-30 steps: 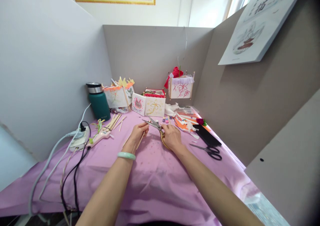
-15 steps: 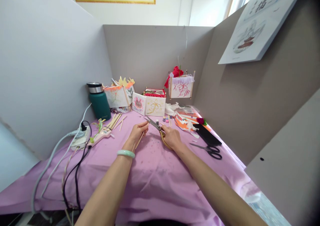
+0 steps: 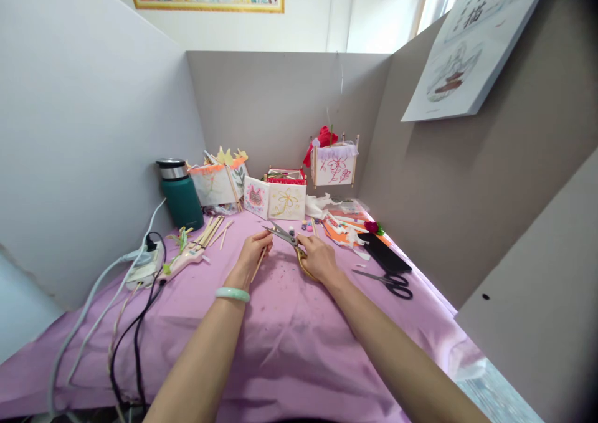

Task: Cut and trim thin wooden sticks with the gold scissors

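Note:
A thin wooden stick (image 3: 258, 265) is pinched in my left hand (image 3: 252, 253), its lower end slanting down toward me. My right hand (image 3: 318, 258) grips scissors with gold-coloured handles (image 3: 299, 256). Their grey blades (image 3: 281, 233) are parted and point left, with the tips at the fingers of my left hand. Whether the blades touch the stick's upper end I cannot tell. More wooden sticks (image 3: 212, 231) lie to the left, by a pink glue gun (image 3: 187, 258). Small pots (image 3: 307, 226) stand just beyond the blades.
Black scissors (image 3: 390, 281) and a black phone (image 3: 384, 253) lie at the right. A green bottle (image 3: 181, 199) stands at the left, near a power strip (image 3: 146, 264) with trailing cables. Decorated white panels (image 3: 286, 201) and a flower-painted box (image 3: 334, 164) are at the back.
The scissor blades have parted wider, and their tips now reach my left fingers. Both hands hold the same things as before. The whole view has shifted slightly.

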Demonstrator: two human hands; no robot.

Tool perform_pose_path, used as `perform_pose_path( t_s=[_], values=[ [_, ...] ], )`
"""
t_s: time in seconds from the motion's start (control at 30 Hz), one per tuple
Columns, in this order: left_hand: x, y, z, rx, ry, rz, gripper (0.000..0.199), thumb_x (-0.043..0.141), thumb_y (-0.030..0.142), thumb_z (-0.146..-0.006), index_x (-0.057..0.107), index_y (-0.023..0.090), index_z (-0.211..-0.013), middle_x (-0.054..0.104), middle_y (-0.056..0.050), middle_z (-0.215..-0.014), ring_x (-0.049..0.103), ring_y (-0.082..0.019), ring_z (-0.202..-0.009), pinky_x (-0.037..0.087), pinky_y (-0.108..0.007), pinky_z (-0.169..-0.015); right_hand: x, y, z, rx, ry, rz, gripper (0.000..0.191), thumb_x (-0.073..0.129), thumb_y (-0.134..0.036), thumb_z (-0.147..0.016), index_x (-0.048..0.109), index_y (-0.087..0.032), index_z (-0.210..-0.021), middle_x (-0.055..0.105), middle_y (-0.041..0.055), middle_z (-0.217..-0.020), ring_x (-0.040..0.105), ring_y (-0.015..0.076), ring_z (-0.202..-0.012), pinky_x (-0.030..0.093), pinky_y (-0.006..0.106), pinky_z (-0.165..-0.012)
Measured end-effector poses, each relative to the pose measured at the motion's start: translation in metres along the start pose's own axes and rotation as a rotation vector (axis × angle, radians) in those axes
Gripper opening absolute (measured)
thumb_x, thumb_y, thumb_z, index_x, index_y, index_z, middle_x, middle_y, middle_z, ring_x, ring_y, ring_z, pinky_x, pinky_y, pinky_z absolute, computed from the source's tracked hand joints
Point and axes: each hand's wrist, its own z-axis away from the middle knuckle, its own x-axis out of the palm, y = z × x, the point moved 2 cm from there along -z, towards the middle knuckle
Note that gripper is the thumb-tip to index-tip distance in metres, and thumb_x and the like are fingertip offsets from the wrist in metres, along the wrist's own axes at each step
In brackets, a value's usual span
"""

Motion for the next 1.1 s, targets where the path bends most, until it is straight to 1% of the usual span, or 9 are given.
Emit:
perform_pose_path(
  t_s=[0.1,0.2,0.33,0.43,0.57,0.7,0.83,1.0,1.1],
  values=[
    [-0.0006,-0.0008,-0.0004,0.006,-0.014,-0.014,0.024,0.071,0.030,-0.059,0.063,0.013,-0.073,0.044,0.005,-0.048,0.034,-0.005,-0.039,0.019,-0.021,-0.039,0.0004,-0.0004,-0.0002,0.003,0.021,0.007,0.037,0.047,-0.033,-0.088,0.053,-0.027,-0.124,0.064,0.0075,-0.103,0.057,0.0203,-0.097,0.038,0.028,-0.078],
    [-0.0011,-0.0022,-0.0007,0.015,-0.016,-0.020,0.022,0.070,0.030,-0.060,0.063,0.013,-0.072,0.043,0.005,-0.048,0.034,-0.005,-0.039,0.019,-0.021,-0.040,0.0008,-0.0008,-0.0005,-0.007,0.023,0.005,0.035,0.047,-0.032,-0.088,0.054,-0.027,-0.122,0.064,0.0073,-0.102,0.056,0.0207,-0.097,0.037,0.028,-0.079],
    [-0.0010,-0.0027,-0.0011,0.059,-0.027,-0.049,0.022,0.070,0.031,-0.062,0.065,0.012,-0.072,0.042,0.005,-0.048,0.032,-0.005,-0.040,0.019,-0.022,-0.042,0.0010,-0.0012,-0.0007,-0.005,-0.001,0.000,0.034,0.047,-0.032,-0.088,0.054,-0.026,-0.121,0.064,0.0067,-0.102,0.057,0.0201,-0.096,0.038,0.027,-0.076],
    [-0.0013,-0.0022,-0.0016,0.086,-0.009,-0.070,0.022,0.070,0.031,-0.061,0.067,0.012,-0.072,0.043,0.005,-0.049,0.033,-0.005,-0.041,0.020,-0.022,-0.043,0.0016,-0.0020,-0.0004,-0.002,-0.011,-0.005,0.030,0.045,-0.034,-0.090,0.056,-0.027,-0.117,0.065,0.0050,-0.099,0.059,0.0195,-0.091,0.038,0.027,-0.072],
    [0.0003,-0.0017,-0.0019,0.077,-0.025,-0.043,0.024,0.071,0.032,-0.061,0.066,0.012,-0.072,0.043,0.005,-0.048,0.033,-0.005,-0.041,0.019,-0.022,-0.043,0.0016,-0.0029,0.0003,0.022,0.010,0.004,0.027,0.045,-0.035,-0.090,0.057,-0.026,-0.112,0.065,0.0054,-0.097,0.059,0.0196,-0.087,0.037,0.027,-0.071],
    [0.0032,-0.0012,-0.0013,0.058,-0.061,0.021,0.028,0.072,0.032,-0.060,0.066,0.011,-0.077,0.041,0.006,-0.048,0.033,-0.005,-0.041,0.019,-0.021,-0.042,-0.0008,-0.0033,0.0009,0.038,0.054,0.027,0.030,0.047,-0.033,-0.088,0.057,-0.024,-0.115,0.064,0.0071,-0.098,0.057,0.0202,-0.089,0.037,0.028,-0.076],
    [0.0024,-0.0021,-0.0019,0.044,-0.063,0.012,0.025,0.071,0.031,-0.060,0.065,0.011,-0.074,0.041,0.006,-0.046,0.032,-0.004,-0.040,0.018,-0.021,-0.041,-0.0011,-0.0033,0.0006,0.022,0.062,0.027,0.031,0.047,-0.034,-0.088,0.057,-0.024,-0.116,0.064,0.0069,-0.098,0.057,0.0200,-0.090,0.037,0.027,-0.076],
    [-0.0021,-0.0044,-0.0038,0.044,-0.058,0.022,0.028,0.073,0.030,-0.059,0.067,0.010,-0.077,0.041,0.006,-0.048,0.033,-0.004,-0.041,0.019,-0.020,-0.042,0.0016,-0.0028,-0.0004,0.034,0.000,0.025,0.030,0.043,-0.036,-0.090,0.057,-0.026,-0.115,0.065,0.0057,-0.099,0.060,0.0196,-0.087,0.038,0.027,-0.072],
    [-0.0035,-0.0050,-0.0035,0.042,-0.021,0.031,0.034,0.075,0.030,-0.056,0.068,0.009,-0.082,0.044,0.006,-0.050,0.034,-0.004,-0.042,0.020,-0.020,-0.043,0.0022,-0.0030,-0.0009,0.037,-0.046,0.039,0.030,0.040,-0.038,-0.091,0.057,-0.026,-0.114,0.066,0.0059,-0.099,0.061,0.0198,-0.082,0.038,0.028,-0.069]
  ],
)
